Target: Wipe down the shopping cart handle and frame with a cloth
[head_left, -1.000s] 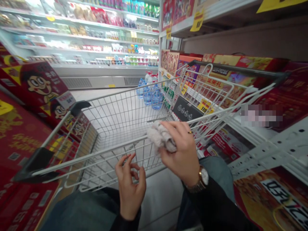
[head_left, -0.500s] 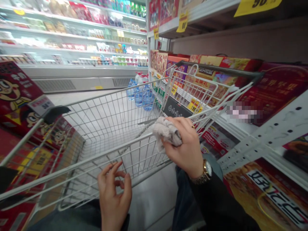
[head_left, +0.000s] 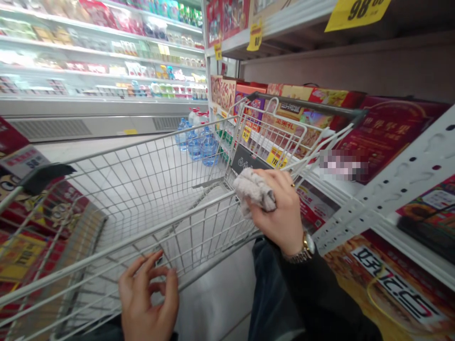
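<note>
Gift boxes [head_left: 305, 111] line metal shelves [head_left: 401, 175] near bottled water [head_left: 201, 147], opposite a refrigerated case [head_left: 103, 106].

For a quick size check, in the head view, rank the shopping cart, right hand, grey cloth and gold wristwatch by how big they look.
1. Shopping cart, by far the largest.
2. Right hand.
3. Grey cloth, held in that hand.
4. Gold wristwatch, the smallest.

Cloth [head_left: 254, 189] mottled in pale grey-pink. Shopping cart [head_left: 117, 249] painted white, wire laid in square grid. Gift boxes [head_left: 386, 137] printed deep red and gold. Price tag [head_left: 357, 12] coloured yellow, digits black. Water bottles [head_left: 208, 150] tinted blue.
</note>
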